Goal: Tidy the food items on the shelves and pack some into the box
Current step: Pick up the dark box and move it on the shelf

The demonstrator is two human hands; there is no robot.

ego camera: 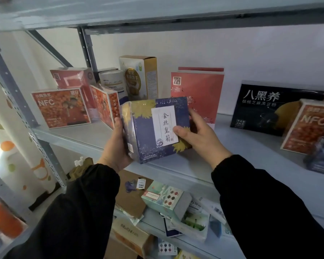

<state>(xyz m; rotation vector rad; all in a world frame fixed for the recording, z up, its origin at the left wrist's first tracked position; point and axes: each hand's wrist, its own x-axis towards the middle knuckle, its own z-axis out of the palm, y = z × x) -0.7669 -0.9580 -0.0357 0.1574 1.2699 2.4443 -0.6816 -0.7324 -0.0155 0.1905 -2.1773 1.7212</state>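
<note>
Head view: two hands in black sleeves hold one navy box [148,128] between them, in the air just over the front edge of the grey shelf [241,146].
Left hand [116,146]: closed round the box's left side, palm under the lower left corner.
Right hand [198,137]: closed on the right side, thumb pressed on the lower corner of the white label, the other fingers out of sight behind the box.
Step in hand: to my eye, sorting. The box is neither set down nor packed, and its face is turned up to be read.
Next move: a choice of shelf or packing box. I can't pick out the packing box for certain. If it goes on the shelf, there is bare board just beyond the right hand's knuckles. The fingers behind would have to clear the pink box [200,90], which stands close behind the grip.
Neighbours: an orange NFC carton [62,109] well out past the left hand, a black box [260,105] out past the right.
Below the grip: a jumble of packets and a pale green box [165,199] on the lower shelf.
Look of the navy box: dark blue, with gold chrysanthemum blooms at the corners. A white panel carries vertical Chinese characters. Glossy film wrap catches the light along the left edge. It is squat, square-edged, tilted slightly and undamaged as far as I can see.
</note>
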